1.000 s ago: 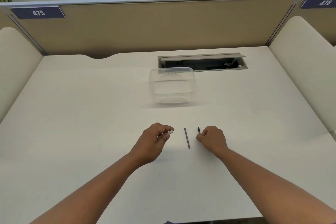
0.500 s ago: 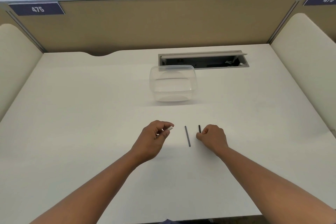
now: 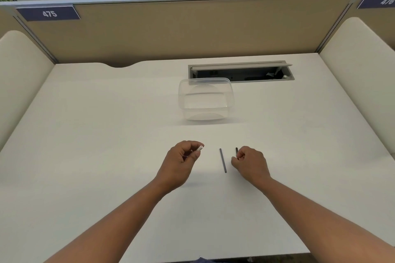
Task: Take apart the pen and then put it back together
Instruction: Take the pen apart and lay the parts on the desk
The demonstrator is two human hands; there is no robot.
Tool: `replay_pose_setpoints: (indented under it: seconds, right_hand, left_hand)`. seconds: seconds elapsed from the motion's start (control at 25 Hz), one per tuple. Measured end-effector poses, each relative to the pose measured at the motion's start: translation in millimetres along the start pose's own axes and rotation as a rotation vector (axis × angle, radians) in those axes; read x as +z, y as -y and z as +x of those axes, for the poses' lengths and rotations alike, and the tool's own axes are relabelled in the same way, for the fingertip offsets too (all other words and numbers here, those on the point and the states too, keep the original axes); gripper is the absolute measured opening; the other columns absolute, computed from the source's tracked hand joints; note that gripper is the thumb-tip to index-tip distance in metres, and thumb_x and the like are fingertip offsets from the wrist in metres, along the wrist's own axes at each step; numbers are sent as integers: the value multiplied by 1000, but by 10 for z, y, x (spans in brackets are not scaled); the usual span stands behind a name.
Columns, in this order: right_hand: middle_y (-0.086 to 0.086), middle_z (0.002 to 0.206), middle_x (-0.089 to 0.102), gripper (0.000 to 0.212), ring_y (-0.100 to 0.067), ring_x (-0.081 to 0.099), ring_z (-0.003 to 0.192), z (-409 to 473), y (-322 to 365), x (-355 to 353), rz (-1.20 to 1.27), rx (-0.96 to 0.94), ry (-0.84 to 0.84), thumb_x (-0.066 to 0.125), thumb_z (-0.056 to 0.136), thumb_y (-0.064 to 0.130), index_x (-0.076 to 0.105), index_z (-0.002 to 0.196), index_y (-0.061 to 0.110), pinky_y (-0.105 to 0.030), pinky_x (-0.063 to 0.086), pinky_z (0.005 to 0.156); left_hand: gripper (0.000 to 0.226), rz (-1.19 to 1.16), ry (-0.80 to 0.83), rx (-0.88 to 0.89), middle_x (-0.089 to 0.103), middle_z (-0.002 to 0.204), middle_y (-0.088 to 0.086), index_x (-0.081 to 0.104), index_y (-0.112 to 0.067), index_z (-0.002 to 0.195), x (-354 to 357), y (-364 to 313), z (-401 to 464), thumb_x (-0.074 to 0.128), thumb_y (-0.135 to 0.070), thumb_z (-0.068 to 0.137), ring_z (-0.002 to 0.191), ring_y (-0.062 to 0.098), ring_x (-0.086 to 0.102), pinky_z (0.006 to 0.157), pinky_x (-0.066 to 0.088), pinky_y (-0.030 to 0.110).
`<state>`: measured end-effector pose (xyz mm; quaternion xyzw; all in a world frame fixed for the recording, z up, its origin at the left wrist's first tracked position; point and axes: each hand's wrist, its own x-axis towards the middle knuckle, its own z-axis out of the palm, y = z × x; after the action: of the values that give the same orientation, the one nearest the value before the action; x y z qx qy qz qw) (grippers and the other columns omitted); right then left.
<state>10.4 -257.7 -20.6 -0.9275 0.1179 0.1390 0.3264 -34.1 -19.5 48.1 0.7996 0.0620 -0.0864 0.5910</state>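
Pen parts: the pen is apart now. A thin dark rod (image 3: 223,160), probably the refill, lies alone on the desk (image 3: 106,156) between the two hands and touches neither.
Left hand (image 3: 179,161): it is a little above the desk, and its fingers are curled and pinch a small pale piece (image 3: 199,148), whose end comes out past the fingertips. I cannot tell which pen part this is.
Right hand (image 3: 250,162): it rests low at the desk, with the fingers pressed together around a short dark piece (image 3: 236,150). Only the far tip shows, so the rest is hidden.
Container (image 3: 206,100): a clear plastic box stands farther away on the desk, well apart from the hands, and it looks empty.
Behind: an open cable slot (image 3: 240,71) in the desk, then a partition with the label 475 (image 3: 49,13).
Step in hand: I judge that the taking apart is finished or almost finished, and the putting together is not yet begun.
Next move: it calls for a free hand to pick up the rod, to bring it in line with the barrel piece, and to slide it in straight.
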Motion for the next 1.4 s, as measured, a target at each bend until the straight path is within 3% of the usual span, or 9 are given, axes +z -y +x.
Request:
replay_pose_setpoints:
  seconds: [0.24, 0.48, 0.64, 0.76, 0.88, 1.0, 1.16, 1.28, 1.4]
  right_hand:
    - [-2, 77, 73, 20, -25, 69, 78, -32, 151, 109, -137, -67, 117, 65, 82, 31, 68, 79, 11, -38, 56, 67]
    - [-13, 80, 75, 30, -29, 70, 75, -34, 208, 178, -203, -72, 130, 67, 83, 32, 68, 77, 3, -40, 57, 68]
    - [-10, 79, 74, 22, -27, 70, 77, -44, 242, 199, -241, -67, 157, 66, 85, 28, 69, 77, 7, -37, 55, 67]
    - [-5, 83, 73, 11, -25, 68, 81, -47, 244, 196, -253, -53, 178, 63, 83, 21, 68, 77, 13, -33, 53, 66]
    - [-5, 76, 70, 10, -28, 70, 80, -58, 239, 189, -239, -30, 209, 60, 76, 17, 61, 67, 14, -30, 46, 59]
    - [-8, 78, 74, 14, -25, 70, 74, -79, 214, 191, -167, -1, 212, 61, 72, 21, 67, 72, 8, -30, 46, 58]
    - [3, 72, 67, 12, -17, 61, 64, -115, 210, 158, 38, 15, 181, 65, 73, 27, 65, 74, 15, -30, 47, 58]
    - [4, 66, 60, 12, -14, 52, 58, -158, 274, 86, 197, 18, 157, 66, 75, 22, 66, 77, 10, -27, 42, 53]
    - [3, 63, 57, 5, -16, 51, 59, -218, 405, 2, 409, -1, 159, 68, 72, 19, 64, 72, 16, -31, 44, 57]
  left_hand:
    - [14, 2, -42, 31, 72, 105, -10, 72, -24, 107, -35, 20, -39, 64, -16, 98, 92, 3, 64, 80, 48, 11]
    - [12, -15, -73, 44, 72, 96, -13, 73, -24, 101, -97, 4, -66, 67, -14, 96, 86, 3, 64, 76, 49, 12]
    - [12, -27, -78, 37, 69, 85, -23, 72, -24, 98, -105, 8, -79, 68, -12, 95, 73, 0, 59, 61, 48, 20]
    - [13, -37, -76, 50, 67, 83, -22, 71, -22, 96, -103, 15, -79, 67, -10, 94, 68, 0, 57, 63, 45, 22]
    - [13, -36, -76, 52, 67, 81, -21, 71, -21, 96, -96, 18, -80, 67, -9, 94, 65, 0, 57, 64, 46, 22]
    - [13, -30, -73, 49, 67, 83, -18, 71, -22, 97, -91, 30, -72, 67, -9, 95, 62, -1, 56, 66, 46, 23]
    - [15, -27, -70, 46, 67, 83, -18, 70, -24, 95, -77, 42, -59, 67, -9, 94, 63, 0, 57, 67, 47, 24]
    - [15, -33, -60, 40, 67, 84, -19, 70, -24, 94, -62, 50, -59, 67, -9, 94, 63, 1, 57, 66, 48, 26]
    - [15, -27, -61, 47, 67, 84, -19, 69, -25, 92, -52, 56, -63, 67, -10, 94, 66, 2, 59, 66, 48, 26]
